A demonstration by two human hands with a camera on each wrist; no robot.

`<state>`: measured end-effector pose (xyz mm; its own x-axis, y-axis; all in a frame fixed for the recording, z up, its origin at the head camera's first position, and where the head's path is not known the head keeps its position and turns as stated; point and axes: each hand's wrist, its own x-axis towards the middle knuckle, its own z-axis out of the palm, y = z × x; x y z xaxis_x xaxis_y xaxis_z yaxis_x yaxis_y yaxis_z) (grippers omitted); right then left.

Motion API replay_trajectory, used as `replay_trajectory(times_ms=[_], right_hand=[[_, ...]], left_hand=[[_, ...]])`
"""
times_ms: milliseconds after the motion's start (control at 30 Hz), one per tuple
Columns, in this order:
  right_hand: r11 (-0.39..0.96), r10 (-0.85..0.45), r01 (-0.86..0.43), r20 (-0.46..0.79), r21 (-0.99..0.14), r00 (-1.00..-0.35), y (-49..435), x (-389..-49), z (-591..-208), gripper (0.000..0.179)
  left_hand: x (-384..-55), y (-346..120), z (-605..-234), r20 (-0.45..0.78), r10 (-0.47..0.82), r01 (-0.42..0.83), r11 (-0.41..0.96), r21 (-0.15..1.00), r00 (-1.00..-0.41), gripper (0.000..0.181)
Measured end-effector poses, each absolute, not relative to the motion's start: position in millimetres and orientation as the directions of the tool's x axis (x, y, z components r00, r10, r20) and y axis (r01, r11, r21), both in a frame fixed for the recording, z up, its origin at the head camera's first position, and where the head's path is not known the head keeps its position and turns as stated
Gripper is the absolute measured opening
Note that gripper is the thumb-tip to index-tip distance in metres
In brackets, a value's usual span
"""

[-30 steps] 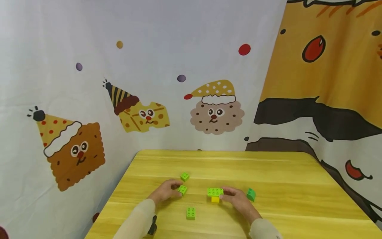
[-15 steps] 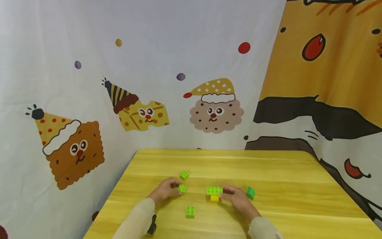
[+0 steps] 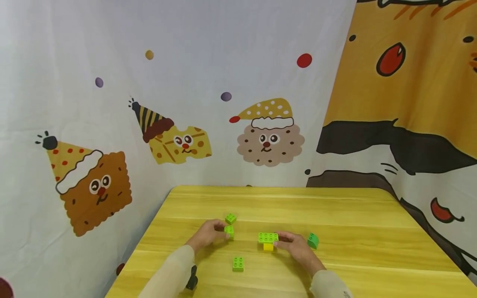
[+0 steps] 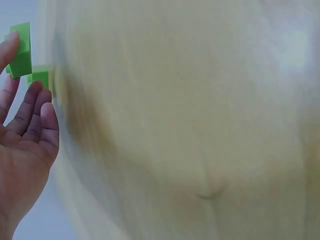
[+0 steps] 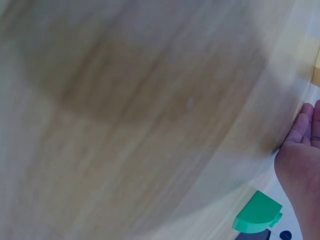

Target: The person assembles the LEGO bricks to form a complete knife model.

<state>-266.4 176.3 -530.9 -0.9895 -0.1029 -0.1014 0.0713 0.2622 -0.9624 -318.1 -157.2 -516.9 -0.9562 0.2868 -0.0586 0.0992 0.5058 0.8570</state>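
My left hand (image 3: 208,234) pinches a light green toy brick (image 3: 229,232) between thumb and fingers; in the left wrist view this brick (image 4: 21,52) is tipped on edge, its studs turned away. Just behind it, a small light green brick (image 3: 230,218) lies on the table. With thumb and fingertips my right hand (image 3: 297,247) holds the right end of a long light green brick (image 3: 268,237), which sits on a yellow brick (image 3: 268,247). In the right wrist view, only part of that hand (image 5: 300,150) shows at the right edge.
Another light green brick (image 3: 238,264) lies at the front middle of the wooden table (image 3: 335,215). A darker green curved brick (image 3: 313,241) stands right of my right hand. A black object (image 3: 192,278) is by the left sleeve. A printed curtain (image 3: 208,62) hangs behind the table.
My left hand has shifted slightly right and away from me, and its brick has turned so more of its side shows. My right hand stays on the long brick.
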Motion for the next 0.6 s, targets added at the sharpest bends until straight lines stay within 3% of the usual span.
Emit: replay_trajectory(times_ms=[600], right_hand=[[0.249,-0.131,0.066,-0.101,-0.966,-0.986,175.6,-264.9,-529.4,0.047]], left_hand=[[-321.3,-138.6,-494.8,-0.01,0.325,0.139,0.432,0.891,-0.946,0.033]])
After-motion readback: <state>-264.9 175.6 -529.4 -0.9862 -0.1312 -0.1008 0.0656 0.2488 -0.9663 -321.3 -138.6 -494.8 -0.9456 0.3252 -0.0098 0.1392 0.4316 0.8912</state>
